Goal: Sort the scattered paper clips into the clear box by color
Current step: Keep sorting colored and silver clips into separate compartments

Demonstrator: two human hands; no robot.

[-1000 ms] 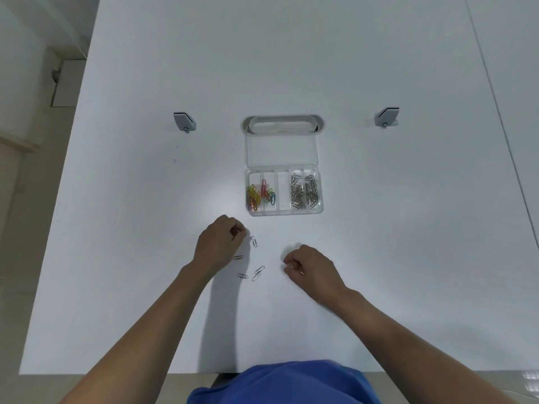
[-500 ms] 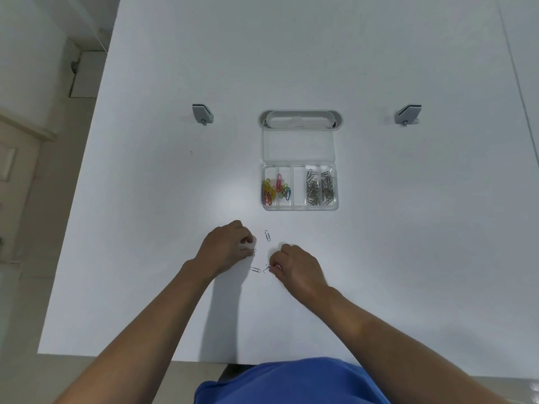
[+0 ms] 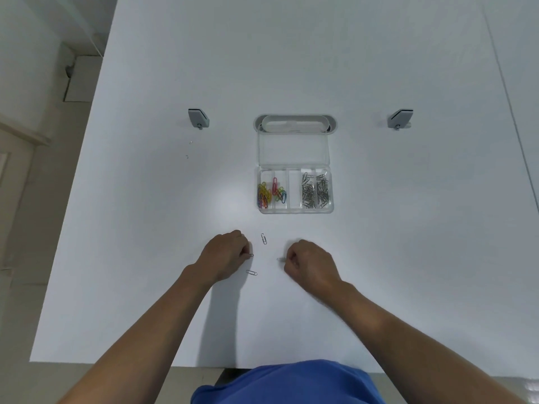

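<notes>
Plainly, the step in hand is gathering the last silver wire paper clips off the white worktop (image 3: pixel 145 258) and carrying them to the box. Going left to right: the left hand (image 3: pixel 226 255) is curled nearly closed, its fingertips pinching one small silver clip (image 3: pixel 250 255) that pokes out at the thumb side and rests at the worktop. Just below it lies a loose silver clip (image 3: pixel 251 272), flat and untouched, and another loose silver clip (image 3: pixel 263 238) lies between the two hands, a little farther out. The right hand (image 3: pixel 309 265) is also curled almost shut, and a blurred silver clip (image 3: pixel 281 259) juts from its fingertips; whether more clips are tucked in the palm cannot be told.

The clear plastic compartment box (image 3: pixel 295 210) sits well beyond the hands with its lid folded back, coloured clips (image 3: pixel 269 194) in the left compartments, silver clips (image 3: pixel 316 191) in the right ones, and the middle compartment looking bare.

To do this well, I judge each clip should be tipped up on one end with a fingernail before pinching, since thin wire lies flush on a smooth surface and slips. Both held clips belong on the right side of the box; dropping them low over the compartment would keep them from bouncing across a divider.

No brand, label or legible writing shows anywhere.
</notes>
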